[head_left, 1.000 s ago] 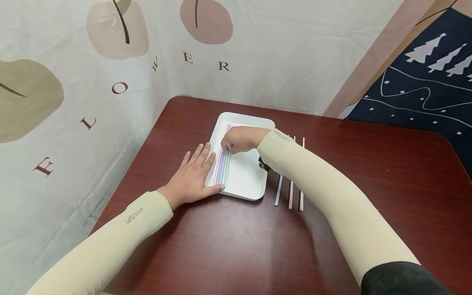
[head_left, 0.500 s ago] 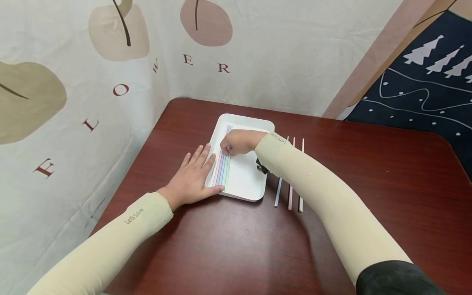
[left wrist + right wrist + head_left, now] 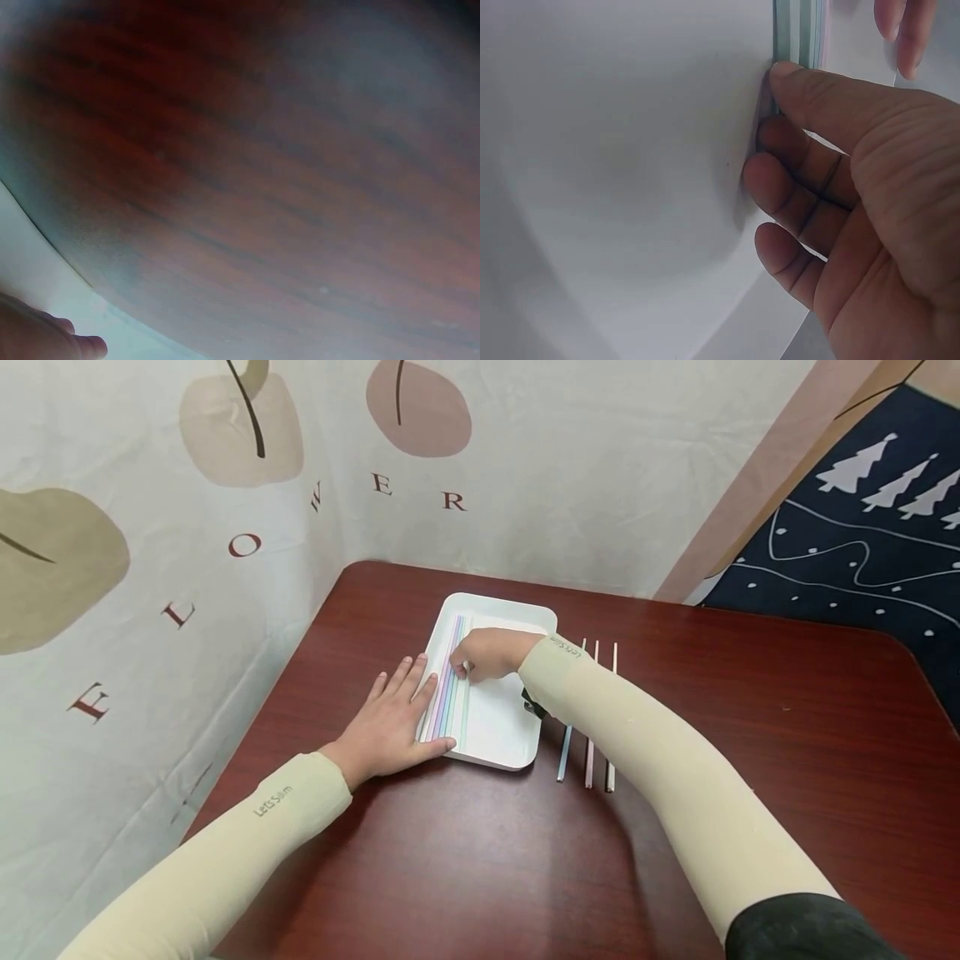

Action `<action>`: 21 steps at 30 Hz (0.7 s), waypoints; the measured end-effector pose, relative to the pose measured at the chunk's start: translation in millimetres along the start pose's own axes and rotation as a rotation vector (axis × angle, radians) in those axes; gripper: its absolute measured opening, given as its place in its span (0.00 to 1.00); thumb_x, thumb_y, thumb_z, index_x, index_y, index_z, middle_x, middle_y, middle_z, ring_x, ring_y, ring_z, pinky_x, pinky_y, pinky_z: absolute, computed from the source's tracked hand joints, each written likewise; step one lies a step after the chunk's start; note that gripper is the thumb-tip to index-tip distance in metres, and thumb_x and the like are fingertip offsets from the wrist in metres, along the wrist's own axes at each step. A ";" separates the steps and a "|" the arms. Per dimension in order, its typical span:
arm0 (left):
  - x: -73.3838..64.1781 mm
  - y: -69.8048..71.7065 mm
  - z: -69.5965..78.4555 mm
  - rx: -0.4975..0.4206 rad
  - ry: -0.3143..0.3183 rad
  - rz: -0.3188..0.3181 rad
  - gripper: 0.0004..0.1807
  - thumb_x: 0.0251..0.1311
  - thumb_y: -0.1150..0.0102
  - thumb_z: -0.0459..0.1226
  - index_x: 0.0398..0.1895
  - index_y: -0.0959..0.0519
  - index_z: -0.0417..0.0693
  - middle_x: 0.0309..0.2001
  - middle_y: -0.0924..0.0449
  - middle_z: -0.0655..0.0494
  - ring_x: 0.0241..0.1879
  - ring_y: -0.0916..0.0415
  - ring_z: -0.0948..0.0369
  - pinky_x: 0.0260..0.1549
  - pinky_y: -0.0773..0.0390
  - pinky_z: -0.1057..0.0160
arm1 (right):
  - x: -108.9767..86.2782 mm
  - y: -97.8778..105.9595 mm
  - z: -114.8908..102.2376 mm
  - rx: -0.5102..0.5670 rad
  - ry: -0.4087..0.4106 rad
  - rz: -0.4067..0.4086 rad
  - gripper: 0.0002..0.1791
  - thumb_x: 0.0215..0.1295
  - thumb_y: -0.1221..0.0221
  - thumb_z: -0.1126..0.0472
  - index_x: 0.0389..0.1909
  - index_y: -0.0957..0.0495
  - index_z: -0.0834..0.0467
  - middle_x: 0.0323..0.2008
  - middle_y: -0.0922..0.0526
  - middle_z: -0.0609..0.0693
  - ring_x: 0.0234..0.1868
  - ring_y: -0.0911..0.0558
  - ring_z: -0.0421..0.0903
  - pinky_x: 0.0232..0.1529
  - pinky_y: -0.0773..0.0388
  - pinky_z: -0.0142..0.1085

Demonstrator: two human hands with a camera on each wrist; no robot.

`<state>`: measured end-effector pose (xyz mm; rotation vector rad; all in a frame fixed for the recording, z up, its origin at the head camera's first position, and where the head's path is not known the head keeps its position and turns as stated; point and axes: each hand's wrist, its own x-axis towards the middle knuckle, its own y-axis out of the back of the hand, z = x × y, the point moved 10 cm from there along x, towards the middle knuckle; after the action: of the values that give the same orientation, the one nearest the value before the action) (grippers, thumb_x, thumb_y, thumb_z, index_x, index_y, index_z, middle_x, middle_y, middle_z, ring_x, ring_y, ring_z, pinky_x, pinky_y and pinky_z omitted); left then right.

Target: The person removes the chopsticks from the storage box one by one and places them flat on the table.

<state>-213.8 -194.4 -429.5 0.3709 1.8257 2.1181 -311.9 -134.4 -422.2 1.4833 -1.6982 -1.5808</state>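
Note:
A white tray (image 3: 502,727) holds several thin pastel straws (image 3: 442,706) lined up lengthwise along its left side. My right hand (image 3: 491,652) reaches over the tray from the right. In the right wrist view its thumb and curled fingers pinch the pale green straw (image 3: 782,34) at the edge of the row. That straw stands a little apart from the others at the near end. My left hand (image 3: 386,727) lies flat with fingers spread across the tray's left rim, its thumb at the near rim. Part of the row is hidden beneath my right hand.
Right of the tray, a blue straw (image 3: 565,752), a pink straw (image 3: 589,764) and a whitish straw (image 3: 611,768) lie on the dark red table (image 3: 465,852), partly under my right forearm. A printed cloth (image 3: 562,485) hangs behind the table.
The pale green straw's near end has shifted slightly right, leaving a gap from the row, with my right hand still at it. My left hand has stayed in place.

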 end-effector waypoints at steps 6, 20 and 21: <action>0.0 -0.1 0.2 0.000 0.007 -0.003 0.59 0.58 0.61 0.75 0.77 0.46 0.38 0.79 0.65 0.42 0.77 0.68 0.44 0.69 0.58 0.36 | -3.3 2.4 -0.5 -0.020 -0.002 -0.003 0.07 0.67 0.42 0.67 0.41 0.19 0.53 0.40 0.19 0.48 0.42 0.25 0.47 0.47 0.29 0.38; 1.9 -0.1 3.5 -0.006 0.011 -0.006 0.58 0.59 0.60 0.74 0.77 0.46 0.38 0.79 0.65 0.41 0.77 0.69 0.45 0.69 0.58 0.37 | -39.2 22.8 4.4 -0.021 0.017 0.062 0.05 0.69 0.40 0.65 0.41 0.18 0.54 0.37 0.17 0.46 0.38 0.22 0.45 0.44 0.26 0.38; 1.6 -0.5 3.3 -0.004 0.011 -0.006 0.58 0.59 0.59 0.74 0.77 0.45 0.38 0.79 0.65 0.41 0.77 0.69 0.45 0.69 0.58 0.36 | -42.2 24.1 4.5 -0.020 0.023 0.070 0.04 0.69 0.40 0.64 0.41 0.19 0.54 0.37 0.17 0.46 0.38 0.23 0.45 0.43 0.26 0.38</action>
<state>-213.8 -190.7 -429.5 0.3531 1.8263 2.1231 -310.3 -100.8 -386.9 1.4114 -1.6978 -1.5350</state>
